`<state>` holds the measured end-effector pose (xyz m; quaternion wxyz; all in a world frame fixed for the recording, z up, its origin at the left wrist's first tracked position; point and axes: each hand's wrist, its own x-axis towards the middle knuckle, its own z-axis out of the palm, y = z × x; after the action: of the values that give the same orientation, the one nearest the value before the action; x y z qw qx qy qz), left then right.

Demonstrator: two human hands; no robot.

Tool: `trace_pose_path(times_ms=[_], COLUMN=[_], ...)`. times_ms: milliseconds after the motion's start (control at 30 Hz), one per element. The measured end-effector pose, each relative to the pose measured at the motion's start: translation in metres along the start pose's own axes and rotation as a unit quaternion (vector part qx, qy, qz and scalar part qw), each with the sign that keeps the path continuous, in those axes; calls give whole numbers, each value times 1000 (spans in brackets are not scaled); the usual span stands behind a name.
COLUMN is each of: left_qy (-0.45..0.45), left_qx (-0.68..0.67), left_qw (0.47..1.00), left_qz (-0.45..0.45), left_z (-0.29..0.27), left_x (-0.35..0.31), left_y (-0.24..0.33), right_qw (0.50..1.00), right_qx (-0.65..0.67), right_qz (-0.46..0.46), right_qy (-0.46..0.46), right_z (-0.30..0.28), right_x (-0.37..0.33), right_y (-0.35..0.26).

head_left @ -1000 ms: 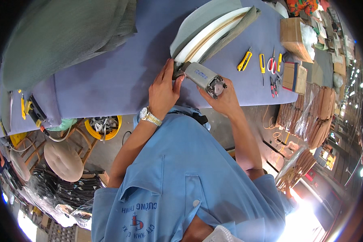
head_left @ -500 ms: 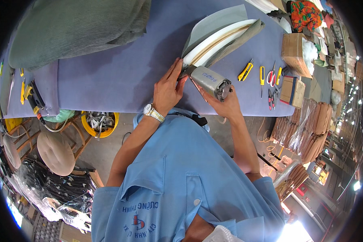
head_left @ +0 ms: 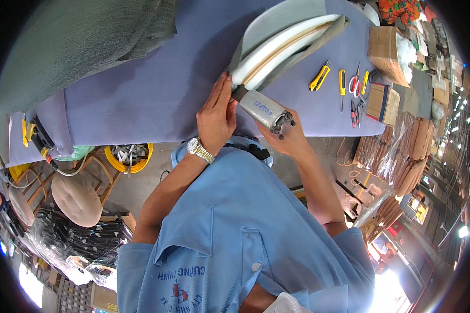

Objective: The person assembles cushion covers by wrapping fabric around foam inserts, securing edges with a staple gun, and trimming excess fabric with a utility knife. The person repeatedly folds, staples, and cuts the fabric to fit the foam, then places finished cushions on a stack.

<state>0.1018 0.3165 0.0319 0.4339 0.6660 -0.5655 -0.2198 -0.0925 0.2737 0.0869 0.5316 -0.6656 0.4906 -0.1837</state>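
Observation:
A curved cushion piece (head_left: 292,48) lies on the blue-covered table (head_left: 156,99), showing white padding, a tan board edge and loose grey fabric flaps on both sides. My left hand (head_left: 216,116), with a watch at the wrist, rests its stretched fingers against the piece's near left end; the thumb is apart. In my right hand (head_left: 287,136) is a silver pneumatic staple gun (head_left: 262,108), gripped from beneath. Its dark nose meets the near end of the piece beside my left fingertips. The gun's body hides most of my right fingers.
Grey fabric (head_left: 89,47) is heaped at the far left. To the right lie a yellow cutter (head_left: 319,76), a yellow screwdriver (head_left: 342,83), red-handled scissors (head_left: 354,86) and cardboard boxes (head_left: 389,55). Another air tool (head_left: 40,135) rests at the left, near a yellow bucket (head_left: 147,159).
The staple gun and my right hand have shifted slightly left. The whole view has moved a little. Both hands keep about the same hold.

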Motion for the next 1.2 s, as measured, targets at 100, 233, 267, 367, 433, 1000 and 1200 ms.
trace_pose_path(times_ms=[100,233,267,367,433,1000,1200], left_qy=[8,20,1,-28,-19,-46,-5], left_qx=[-9,-23,-26,-49,-24,48,56], left_qw=[1000,999,1000,997,999,997,998], left_qz=[-16,-11,-16,-58,-29,-29,-26], left_z=[-3,-6,-6,-1,10,28,48], left_x=[-1,7,7,0,-3,-14,-31], left_y=[0,-4,-6,-9,-16,-6,11], right_qw=[1000,995,993,994,992,981,982], right_qx=[5,-73,-83,-66,-79,-83,-176], right_qz=[-2,-64,-76,-85,-87,104,8], right_qy=[-10,23,30,34,45,141,64], right_z=[4,5,4,1,-3,-12,-68], right_x=[3,13,16,3,-13,-107,-92], right_y=[-1,24,19,-5,-6,54,89])
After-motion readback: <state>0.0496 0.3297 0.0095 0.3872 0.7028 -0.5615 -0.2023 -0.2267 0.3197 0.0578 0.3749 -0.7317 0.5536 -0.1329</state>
